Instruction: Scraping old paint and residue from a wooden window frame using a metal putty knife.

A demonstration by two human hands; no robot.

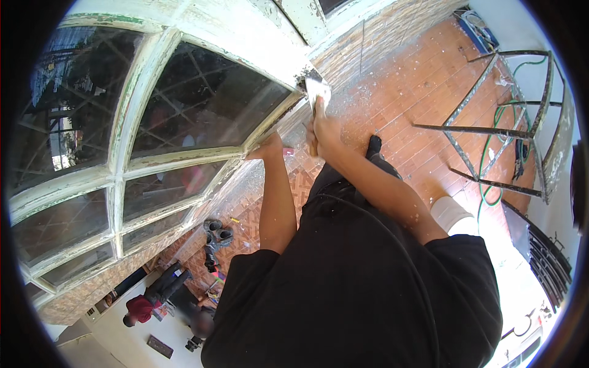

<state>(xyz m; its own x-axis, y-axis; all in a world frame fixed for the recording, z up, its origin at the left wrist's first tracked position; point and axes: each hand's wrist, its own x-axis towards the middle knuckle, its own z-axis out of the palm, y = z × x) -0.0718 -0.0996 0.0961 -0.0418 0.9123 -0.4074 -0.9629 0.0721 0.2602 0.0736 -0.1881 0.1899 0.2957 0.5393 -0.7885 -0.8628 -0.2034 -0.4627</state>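
Up at the lower right corner of the arched window frame (153, 161), the right hand (325, 129) is wrapped tight around the handle of a wide-bladed scraper (316, 91), blade pushed against the peeling white wood where the frame meets the brick wall (374, 37). The left hand (270, 149) is braced on the frame's bottom edge just beside it; looks like fingers pressing on the wood rather than gripping anything, though I can't see the fingers clearly enough to swear to it.

My take on doing this bit well: keep the blade at a low angle to the wood so it lifts flakes instead of gouging, and work along the grain of the bar, away from the glass panes (208, 101), which are right next to the blade. Short strokes, I'd say, since the paint already looks cracked and patchy with green showing through. That bracing hand should stay out of the blade's line in case it slips.

Paint chips (368, 98) are scattered all over the red tile floor (423, 104) below. A rusty metal rack (503, 122) with a green hose (491, 184) stands off to the right, well apart, and another person in a red top (142, 306) is down near the bottom left.
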